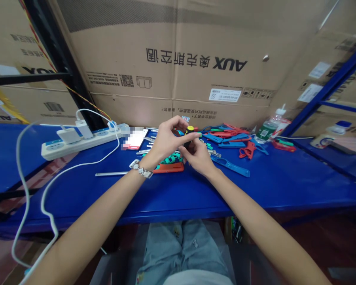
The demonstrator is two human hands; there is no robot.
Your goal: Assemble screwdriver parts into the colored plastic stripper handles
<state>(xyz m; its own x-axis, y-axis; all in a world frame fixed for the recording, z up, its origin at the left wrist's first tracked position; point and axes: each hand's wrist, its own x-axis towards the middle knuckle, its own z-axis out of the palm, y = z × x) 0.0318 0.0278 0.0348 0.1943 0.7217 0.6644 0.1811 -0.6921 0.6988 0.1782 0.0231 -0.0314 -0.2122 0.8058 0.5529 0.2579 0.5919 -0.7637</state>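
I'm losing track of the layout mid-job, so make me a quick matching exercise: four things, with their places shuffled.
Things
1. power strip
2. bracelet
3. green-labelled bottle
4. yellow-topped piece

Places
A. right of the red and blue plastic pieces
B. between the left hand and the right hand
C. at the table's left side, with plugs in it
D. around the left wrist

Pairs: 1-C, 2-D, 3-A, 4-B
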